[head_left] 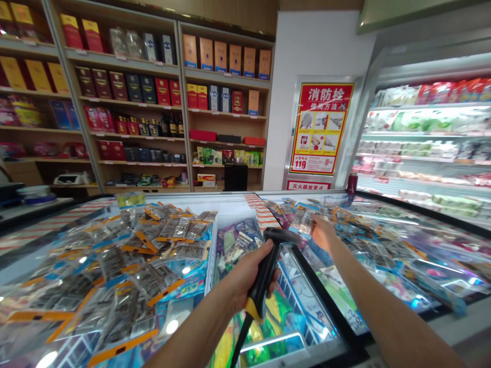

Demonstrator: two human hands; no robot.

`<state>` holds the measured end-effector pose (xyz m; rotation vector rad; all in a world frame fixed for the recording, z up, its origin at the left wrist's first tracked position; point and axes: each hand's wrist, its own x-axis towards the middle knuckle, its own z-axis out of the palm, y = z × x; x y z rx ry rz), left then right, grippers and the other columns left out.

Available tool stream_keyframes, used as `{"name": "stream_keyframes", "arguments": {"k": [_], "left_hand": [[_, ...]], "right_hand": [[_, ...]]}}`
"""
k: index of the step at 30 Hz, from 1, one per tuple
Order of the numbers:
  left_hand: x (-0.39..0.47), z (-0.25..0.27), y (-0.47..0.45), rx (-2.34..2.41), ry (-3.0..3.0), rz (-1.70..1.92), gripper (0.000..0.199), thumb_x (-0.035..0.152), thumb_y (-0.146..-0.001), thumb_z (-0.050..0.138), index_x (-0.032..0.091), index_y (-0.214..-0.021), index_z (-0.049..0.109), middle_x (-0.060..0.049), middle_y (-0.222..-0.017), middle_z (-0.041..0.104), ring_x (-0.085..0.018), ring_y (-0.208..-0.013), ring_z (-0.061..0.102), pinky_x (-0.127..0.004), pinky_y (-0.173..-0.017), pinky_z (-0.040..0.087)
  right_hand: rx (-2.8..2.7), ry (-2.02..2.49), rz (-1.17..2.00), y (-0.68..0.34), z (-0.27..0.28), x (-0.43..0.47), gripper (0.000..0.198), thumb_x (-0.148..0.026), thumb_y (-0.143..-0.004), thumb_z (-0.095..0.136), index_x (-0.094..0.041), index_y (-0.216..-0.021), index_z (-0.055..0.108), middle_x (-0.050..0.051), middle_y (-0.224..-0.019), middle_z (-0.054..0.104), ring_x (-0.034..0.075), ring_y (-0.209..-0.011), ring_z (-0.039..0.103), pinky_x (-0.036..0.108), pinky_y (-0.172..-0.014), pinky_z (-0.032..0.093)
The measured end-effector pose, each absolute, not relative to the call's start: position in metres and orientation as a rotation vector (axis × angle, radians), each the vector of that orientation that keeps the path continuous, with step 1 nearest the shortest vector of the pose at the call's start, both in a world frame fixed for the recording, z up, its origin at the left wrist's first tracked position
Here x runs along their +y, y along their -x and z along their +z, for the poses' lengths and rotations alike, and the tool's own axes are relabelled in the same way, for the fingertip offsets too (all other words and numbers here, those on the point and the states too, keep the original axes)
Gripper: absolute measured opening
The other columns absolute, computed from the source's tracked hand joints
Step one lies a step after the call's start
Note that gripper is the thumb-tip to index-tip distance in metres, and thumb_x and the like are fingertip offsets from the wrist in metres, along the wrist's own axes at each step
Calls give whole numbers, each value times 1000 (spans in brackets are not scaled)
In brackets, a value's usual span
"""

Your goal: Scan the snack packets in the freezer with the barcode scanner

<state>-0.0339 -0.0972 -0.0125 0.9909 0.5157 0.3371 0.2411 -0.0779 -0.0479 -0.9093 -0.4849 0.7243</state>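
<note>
My left hand (249, 271) is wrapped round the handle of a black and yellow barcode scanner (267, 266). Its head points away from me and its cord runs down towards the bottom edge. Farther off to the right, my right hand (324, 233) has its fingers closed at the edge of a clear plastic packet (303, 219) with a blue strip. Part of that grip is hidden by the hand itself. More small packets with orange and blue strips (356, 240) lie beside and beyond it on the freezer glass.
Many orange-edged packets (126, 266) cover the left freezer lid. Between my arms, an open freezer section holds bagged goods (233, 245) and a white wire basket (210, 250). A black lid frame (326, 296) runs alongside. Stocked shelves (226, 74) and a lit cooler (429, 133) stand behind.
</note>
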Motion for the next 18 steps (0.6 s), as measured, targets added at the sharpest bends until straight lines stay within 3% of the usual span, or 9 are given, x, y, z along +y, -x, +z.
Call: {"name": "stream_keyframes", "arguments": {"k": [11, 18], "left_hand": [[-99, -10, 37, 579, -998, 299, 36, 51, -74, 41, 16, -73, 46, 1, -49, 50, -7, -35, 44, -16, -33, 32], [-100, -6, 41, 565, -991, 347, 37, 52, -74, 42, 15, -74, 47, 1, -50, 51, -8, -35, 45, -17, -33, 32]], "right_hand": [[-441, 864, 693, -239, -41, -80, 18, -7, -73, 43, -17, -63, 56, -1, -52, 63, 12, -49, 60, 23, -51, 52], [-442, 853, 695, -241, -43, -79, 13, -9, -71, 48, -16, -65, 56, 0, -53, 64, 12, -51, 61, 22, -52, 52]]}}
